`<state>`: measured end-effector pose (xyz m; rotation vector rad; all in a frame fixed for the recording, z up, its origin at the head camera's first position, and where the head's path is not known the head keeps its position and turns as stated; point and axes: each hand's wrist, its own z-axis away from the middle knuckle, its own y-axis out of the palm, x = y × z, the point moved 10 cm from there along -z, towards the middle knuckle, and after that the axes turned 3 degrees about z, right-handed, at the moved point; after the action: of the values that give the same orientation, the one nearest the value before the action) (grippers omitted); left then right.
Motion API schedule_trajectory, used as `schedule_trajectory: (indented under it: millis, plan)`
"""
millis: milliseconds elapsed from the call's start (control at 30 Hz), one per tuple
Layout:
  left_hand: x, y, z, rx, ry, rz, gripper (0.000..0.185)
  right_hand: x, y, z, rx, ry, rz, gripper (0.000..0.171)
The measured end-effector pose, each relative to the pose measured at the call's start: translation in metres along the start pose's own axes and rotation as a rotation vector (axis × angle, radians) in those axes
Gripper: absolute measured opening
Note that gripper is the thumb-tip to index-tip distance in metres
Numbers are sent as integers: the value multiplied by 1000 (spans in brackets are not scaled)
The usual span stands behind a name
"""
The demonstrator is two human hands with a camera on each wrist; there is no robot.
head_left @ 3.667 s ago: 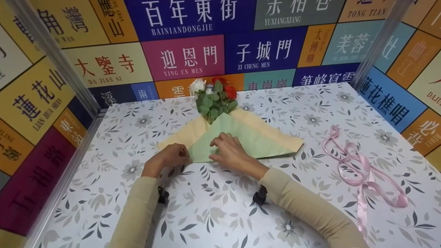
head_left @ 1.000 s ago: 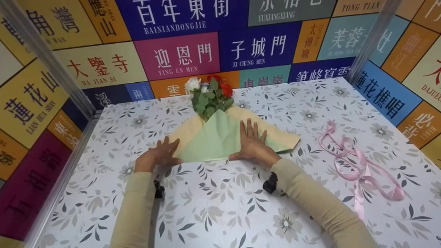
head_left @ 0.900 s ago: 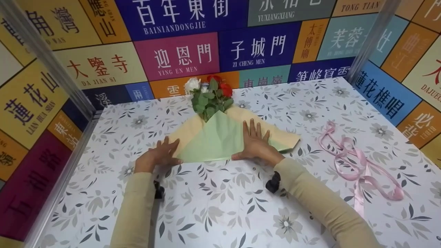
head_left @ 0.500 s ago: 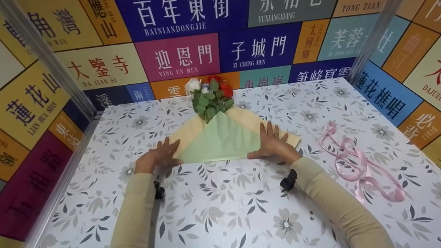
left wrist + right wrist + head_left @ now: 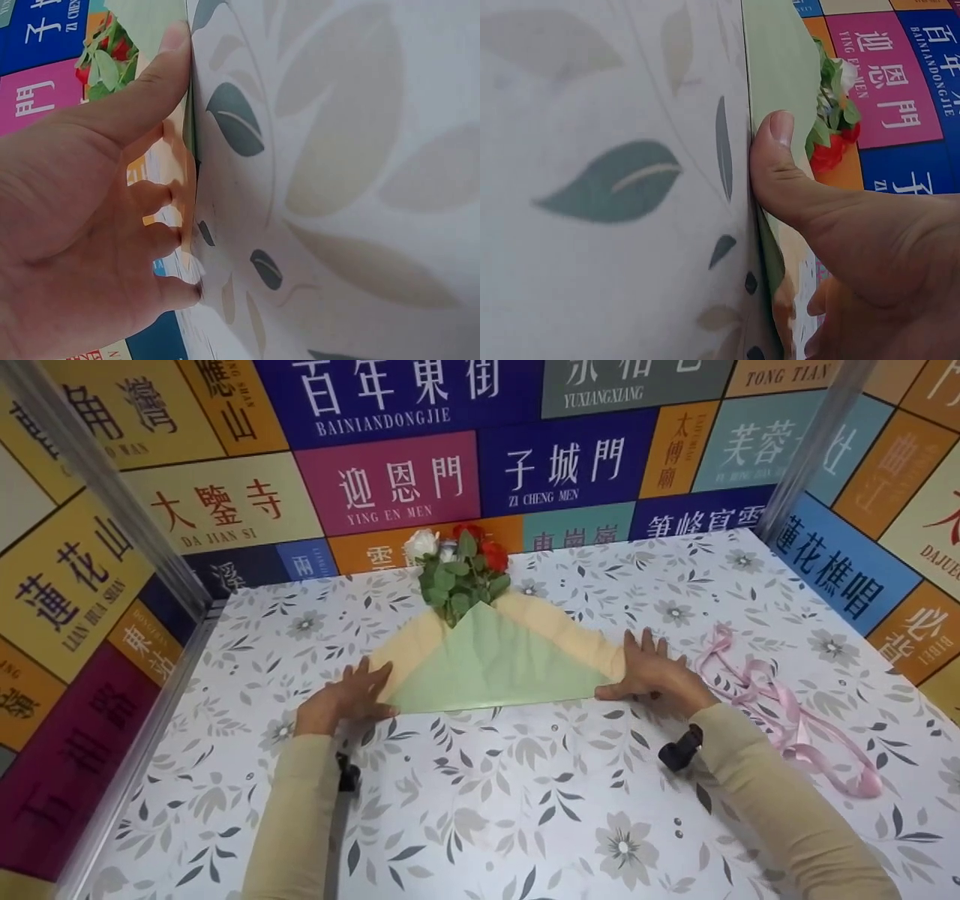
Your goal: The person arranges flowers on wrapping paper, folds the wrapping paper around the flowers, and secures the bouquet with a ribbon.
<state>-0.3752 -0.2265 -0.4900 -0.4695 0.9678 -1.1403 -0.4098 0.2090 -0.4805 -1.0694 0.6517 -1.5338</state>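
head view: the green wrapping sheet (image 5: 495,667) lies folded into a triangle in the middle of the frame, on top of a cream sheet (image 5: 409,649), with its long folded edge running left to right along the near side and its tip pointing up toward the flowers (image 5: 459,570). the left hand (image 5: 341,701) presses flat on the lower left corner of the fold, fingers straight and spread, thumb along the edge. the right hand (image 5: 652,675) lies flat at the lower right corner, fingers extended, thumb tip touching the end of the crease. both hands are thus at opposite ends of the long axis, the paper stretched between them; neither grips or pinches it.

left wrist view shows the fingers (image 5: 161,199) laid against the paper's edge on the floral tablecloth (image 5: 360,187). right wrist view shows the thumb (image 5: 776,161) pressed on the green edge.

a pink ribbon (image 5: 780,712) lies loose at the right of the frame, just beside the right hand and well apart from the left.
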Motion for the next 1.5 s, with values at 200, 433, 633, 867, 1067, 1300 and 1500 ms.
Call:
schedule_trajectory:
  millis: [200,433,633,867,1067,1300,1500]
  plan:
    - [-7,-5,3,-68,46,-6,89,-7,-4,0,30,-10,29,130]
    - [-9,-9,4,-123,41,72,94,0,-13,6,69,-49,34,127]
    - [-14,-14,6,-154,119,92,102,35,-27,12,-106,-68,96,106]
    - [-8,-29,7,-290,93,262,86,111,-13,31,-307,-301,48,60]
    - [6,-33,18,-431,-102,135,72,161,19,41,-325,-478,137,51]
    - [17,-32,23,-505,-239,137,60,183,45,40,-206,-502,171,56]
    - [19,-39,23,-574,-227,171,49,182,51,39,-167,-490,145,57]
